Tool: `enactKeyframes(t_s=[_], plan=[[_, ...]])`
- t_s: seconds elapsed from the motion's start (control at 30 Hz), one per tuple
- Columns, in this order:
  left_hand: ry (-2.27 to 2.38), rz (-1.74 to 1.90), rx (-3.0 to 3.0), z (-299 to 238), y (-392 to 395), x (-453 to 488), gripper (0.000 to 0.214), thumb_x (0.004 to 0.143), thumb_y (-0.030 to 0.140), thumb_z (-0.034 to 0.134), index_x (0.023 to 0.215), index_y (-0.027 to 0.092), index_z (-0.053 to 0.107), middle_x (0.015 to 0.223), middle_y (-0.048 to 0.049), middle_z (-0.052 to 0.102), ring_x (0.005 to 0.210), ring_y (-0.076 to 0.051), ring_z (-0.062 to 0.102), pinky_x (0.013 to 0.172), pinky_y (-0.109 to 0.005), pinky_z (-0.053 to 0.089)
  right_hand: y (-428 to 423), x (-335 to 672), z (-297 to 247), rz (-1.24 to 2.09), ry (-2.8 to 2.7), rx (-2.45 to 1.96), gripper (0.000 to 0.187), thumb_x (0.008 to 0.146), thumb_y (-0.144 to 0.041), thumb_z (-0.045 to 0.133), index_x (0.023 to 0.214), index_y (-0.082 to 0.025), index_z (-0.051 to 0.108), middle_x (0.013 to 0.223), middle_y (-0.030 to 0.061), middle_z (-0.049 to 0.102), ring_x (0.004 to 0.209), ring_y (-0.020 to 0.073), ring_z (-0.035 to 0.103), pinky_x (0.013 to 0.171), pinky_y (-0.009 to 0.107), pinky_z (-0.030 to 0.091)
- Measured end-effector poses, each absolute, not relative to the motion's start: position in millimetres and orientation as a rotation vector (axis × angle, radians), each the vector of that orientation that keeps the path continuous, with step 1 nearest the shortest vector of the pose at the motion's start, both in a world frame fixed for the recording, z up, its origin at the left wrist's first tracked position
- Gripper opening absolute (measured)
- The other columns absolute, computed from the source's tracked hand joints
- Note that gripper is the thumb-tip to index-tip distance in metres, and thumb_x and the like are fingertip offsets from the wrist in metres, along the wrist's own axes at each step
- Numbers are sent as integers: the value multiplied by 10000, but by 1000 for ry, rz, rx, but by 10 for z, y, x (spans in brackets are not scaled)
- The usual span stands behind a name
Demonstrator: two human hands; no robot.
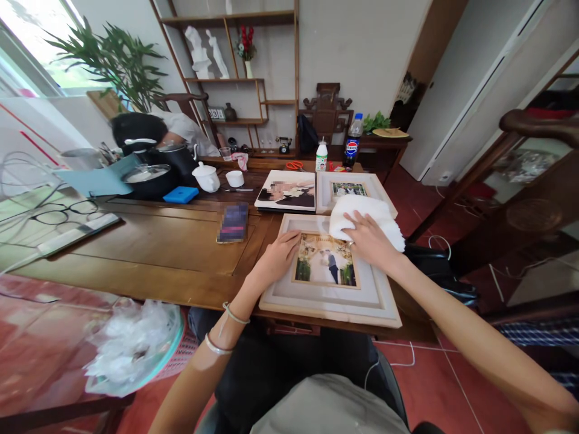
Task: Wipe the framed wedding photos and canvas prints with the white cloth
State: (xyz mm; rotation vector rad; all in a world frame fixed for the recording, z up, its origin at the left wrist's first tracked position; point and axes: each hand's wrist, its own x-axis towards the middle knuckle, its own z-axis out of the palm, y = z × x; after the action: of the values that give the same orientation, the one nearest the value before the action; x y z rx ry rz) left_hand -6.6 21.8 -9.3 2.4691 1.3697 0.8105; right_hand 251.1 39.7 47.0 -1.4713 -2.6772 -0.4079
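The white picture frame (335, 299) lies flat, face up, on the wooden surface (176, 235), squarely before the seated person and close to the front edge, a position that presumably keeps it within easy reach of both arms. Its inset wedding photo (325, 259) sits at the centre of the pale recessed panel, with the clear margin apparently serving as a resting area for the hands. The left hand (283, 250) rests on the left margin with its fingers extended and clamped on nothing; this contact likely steadies the frame against sliding. The right hand (368, 238) lies over a folded white cloth (362, 208) with its fingers apart, at the frame's far right corner; the cloth forms a soft layer beneath the palm, probably so that pressure is spread. The cloth also overlaps a second white frame (324, 196), set directly behind the first. A square photo panel (289, 190) lies beside that second frame, seemingly grouped with it to leave the near area for one piece. A smartphone (233, 222) lies to the left, apart from the frame. Beyond stand a white-capped bottle (321, 158) and a Pepsi bottle (353, 144), near orange-handled scissors (294, 165); their far position likely keeps them outside the forearms' range.
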Motion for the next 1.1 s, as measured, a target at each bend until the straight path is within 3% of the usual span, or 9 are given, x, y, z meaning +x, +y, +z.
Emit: enactKeyframes(t_s=[0.13,0.33,0.43,0.63,0.87,1.1], plan=[[1376,804,2469,-96,220,-66,392,943,217,348,1303,169,495,1366,-101,498,1283,-211,443,1058,-395,400,-86,2374,507,-261,-2785,-1394,424,724,-52,509,1117,-123,653,1390,184,450,1298,365,367,1046,521,316],[1374,791,2482,-121,237,-78,403,943,219,345,1320,164,474,1385,-104,477,1287,-220,434,1057,-415,398,-1012,2255,828,230,-2935,-1213,455,705,-79,509,1131,-173,639,1400,185,437,1291,358,384,997,509,391],[1362,813,2487,-131,242,-76,394,943,214,345,1310,170,483,1377,-105,484,1285,-217,437,1056,-418,398,-1078,2201,788,348,-2896,-1114,447,683,-109,533,1114,-168,639,1416,175,420,1316,329,352,1031,485,364],[1348,825,2483,-111,234,-75,381,942,223,354,1287,170,508,1365,-109,499,1279,-217,448,1054,-417,401,-500,2304,476,78,-2737,-1193,478,680,-65,518,1130,-174,638,1438,122,407,1350,276,304,1102,450,256],[1356,779,2471,-103,241,-88,395,936,219,357,1301,156,495,1368,-113,494,1283,-218,442,1058,-420,390,222,2452,514,-317,-2641,-1400,471,724,-89,515,1186,-126,596,1417,147,430,1352,327,277,1081,510,247],[1367,817,2464,-129,245,-74,394,933,213,361,1300,168,496,1371,-110,495,1281,-219,447,1049,-420,401,-326,2206,554,11,-2776,-1311,393,795,-123,479,1152,-173,637,1416,154,427,1331,355,310,1044,566,279]])
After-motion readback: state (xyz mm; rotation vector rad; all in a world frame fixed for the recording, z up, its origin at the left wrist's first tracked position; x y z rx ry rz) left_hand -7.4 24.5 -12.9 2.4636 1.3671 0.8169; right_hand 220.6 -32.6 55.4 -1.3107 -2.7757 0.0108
